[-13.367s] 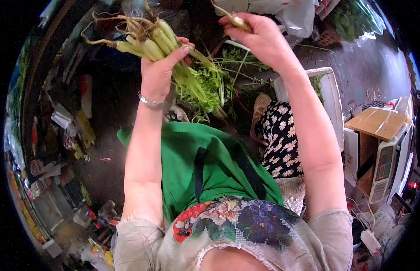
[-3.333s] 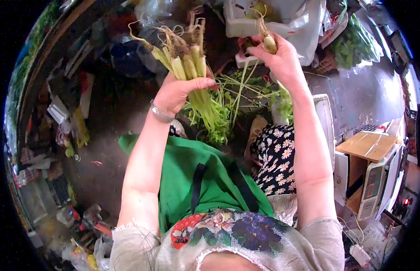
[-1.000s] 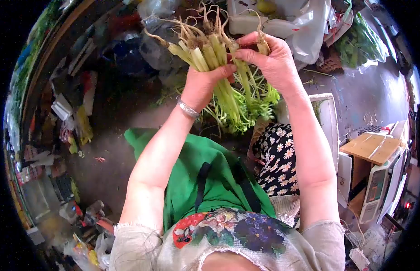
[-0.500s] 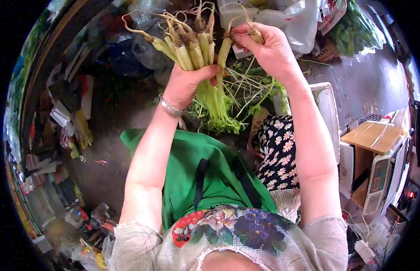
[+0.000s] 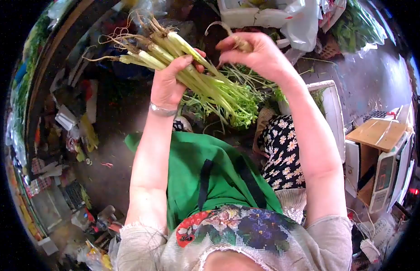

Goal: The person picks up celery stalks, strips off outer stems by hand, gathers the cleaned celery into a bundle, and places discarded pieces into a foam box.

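The left hand (image 5: pixel 168 86) grips a celery bunch (image 5: pixel 205 86), roots (image 5: pixel 164 30) slanting upper left, leaves (image 5: pixel 243 113) lower right; rightward, the right hand (image 5: pixel 259 52) clutches a root stub (image 5: pixel 243 45).

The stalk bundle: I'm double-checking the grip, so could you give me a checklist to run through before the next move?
1. Left hand closed around the stalk bundle: ok.
2. Root ends sticking out past the left hand: ok.
3. Right hand empty: not ok, it holds a rooted stub.
4. Right hand clear of the bundle: cannot tell, it is blurred.
5. Leafy ends clear of loose greens: cannot tell, they overlap in view.
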